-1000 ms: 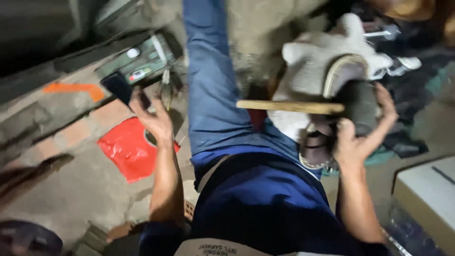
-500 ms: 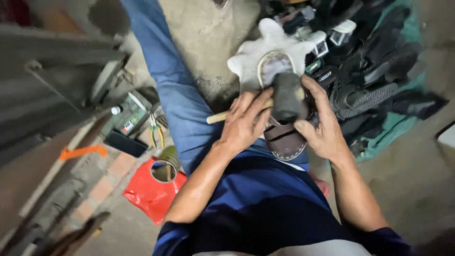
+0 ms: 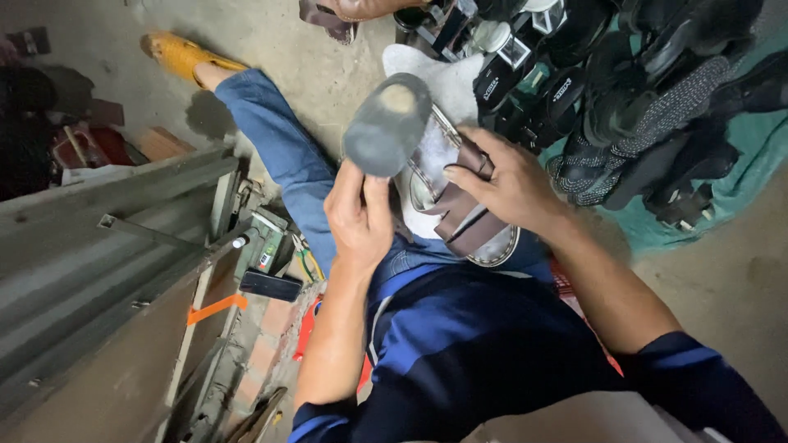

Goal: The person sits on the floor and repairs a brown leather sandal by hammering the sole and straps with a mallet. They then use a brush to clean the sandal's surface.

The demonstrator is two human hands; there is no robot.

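While a black phone (image 3: pixel 271 286) lies on the floor at the left beside the blue-trousered leg, a grey oval sole piece (image 3: pixel 387 125) is pinched between thumb and fingers of the left hand (image 3: pixel 359 215). Just right of it, a brown sandal (image 3: pixel 462 215) on the lap is gripped by the right hand (image 3: pixel 510 182), fingers curled over its strap. Dark shoes (image 3: pixel 648 107) are piled at the right.

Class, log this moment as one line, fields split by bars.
left hand: holds grey sole | right hand: grips brown sandal on lap | shoe pile at right
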